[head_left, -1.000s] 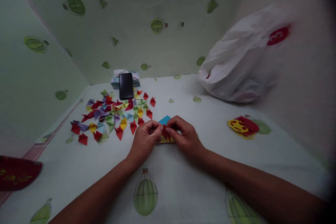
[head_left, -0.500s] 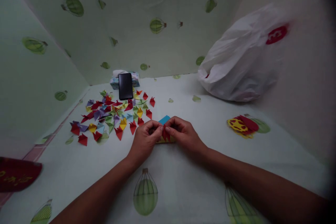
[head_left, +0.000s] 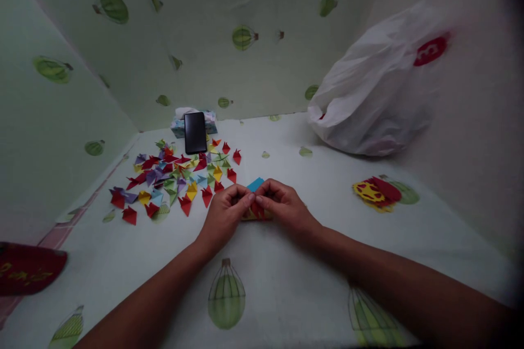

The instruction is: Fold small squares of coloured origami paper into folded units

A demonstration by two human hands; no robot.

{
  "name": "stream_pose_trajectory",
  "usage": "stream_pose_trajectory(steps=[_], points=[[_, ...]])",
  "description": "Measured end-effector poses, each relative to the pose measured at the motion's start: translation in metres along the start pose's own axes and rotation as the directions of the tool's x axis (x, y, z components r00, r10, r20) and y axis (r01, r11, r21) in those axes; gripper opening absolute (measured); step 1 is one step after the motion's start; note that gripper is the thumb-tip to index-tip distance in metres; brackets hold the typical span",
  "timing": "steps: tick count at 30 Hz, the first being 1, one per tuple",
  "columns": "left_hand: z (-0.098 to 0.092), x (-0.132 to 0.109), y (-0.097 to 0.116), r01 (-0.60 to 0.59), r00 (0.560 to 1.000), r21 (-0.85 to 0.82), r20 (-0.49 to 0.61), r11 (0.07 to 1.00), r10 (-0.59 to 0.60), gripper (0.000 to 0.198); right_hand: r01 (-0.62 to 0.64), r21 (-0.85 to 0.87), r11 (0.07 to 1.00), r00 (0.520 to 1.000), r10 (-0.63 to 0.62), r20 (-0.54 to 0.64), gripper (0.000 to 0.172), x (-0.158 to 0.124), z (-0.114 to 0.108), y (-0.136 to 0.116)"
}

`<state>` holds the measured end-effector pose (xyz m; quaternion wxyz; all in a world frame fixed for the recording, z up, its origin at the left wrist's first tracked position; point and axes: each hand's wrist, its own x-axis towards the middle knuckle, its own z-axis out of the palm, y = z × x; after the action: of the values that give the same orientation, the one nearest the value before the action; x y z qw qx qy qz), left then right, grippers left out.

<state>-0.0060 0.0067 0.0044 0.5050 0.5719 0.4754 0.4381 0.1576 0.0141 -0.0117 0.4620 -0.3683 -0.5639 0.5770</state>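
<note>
Between my two hands is a small piece of folded red paper (head_left: 256, 209), its pointed flaps hanging down. My left hand (head_left: 227, 212) pinches it from the left with thumb and forefinger. From the other side my right hand (head_left: 285, 206) pinches it too, and the thumbs nearly meet. Fingertips hide the paper's upper part. Beneath and behind the hands lies a stack of paper, with a blue sheet (head_left: 255, 184) showing above and a yellowish edge below. Left of my hands, many folded paper birds (head_left: 176, 177) in red, yellow, green, blue and purple are spread out.
A black phone (head_left: 195, 133) leans on a tissue box (head_left: 179, 126) behind the birds. At the back right stands a white plastic bag (head_left: 368, 98). Red and yellow paper cut-outs (head_left: 374, 194) lie to the right. A dark red object (head_left: 30, 268) is at the left edge.
The thumbs have come slightly closer together over the red paper, and less of its upper part shows. Elsewhere the view has only shifted a little.
</note>
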Motion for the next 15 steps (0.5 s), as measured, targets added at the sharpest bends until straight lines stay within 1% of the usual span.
stream_pose_trajectory(steps=[3, 5, 8, 12, 15], points=[[-0.0005, 0.0005, -0.0016, 0.028, 1.0, -0.06, 0.009, 0.998, -0.027, 0.023, -0.05, 0.092, 0.994, 0.999, 0.047, 0.026, 0.021, -0.0007, 0.0003, 0.0009], [-0.0008, 0.0008, -0.0032, 0.026, 1.0, -0.069, 0.009, 0.997, -0.025, 0.023, -0.088, 0.113, 0.99, 0.995, 0.081, 0.065, 0.023, -0.0009, -0.0001, 0.0012], [-0.0011, 0.0014, -0.0055, 0.019, 1.0, -0.08, 0.023, 0.997, -0.017, 0.022, -0.105, 0.08, 0.991, 0.992, 0.099, 0.075, 0.028, -0.0004, -0.001, 0.0013], [-0.0009, 0.0026, -0.0068, 0.069, 0.996, -0.127, 0.067, 0.99, -0.061, 0.023, -0.078, -0.005, 0.997, 0.996, 0.078, 0.037, 0.027, 0.0012, -0.0007, 0.0016], [-0.0005, 0.0033, -0.0055, 0.091, 0.993, -0.136, 0.082, 0.986, -0.081, 0.026, -0.083, -0.022, 0.996, 0.996, 0.084, 0.04, 0.026, 0.0016, 0.0004, 0.0022]])
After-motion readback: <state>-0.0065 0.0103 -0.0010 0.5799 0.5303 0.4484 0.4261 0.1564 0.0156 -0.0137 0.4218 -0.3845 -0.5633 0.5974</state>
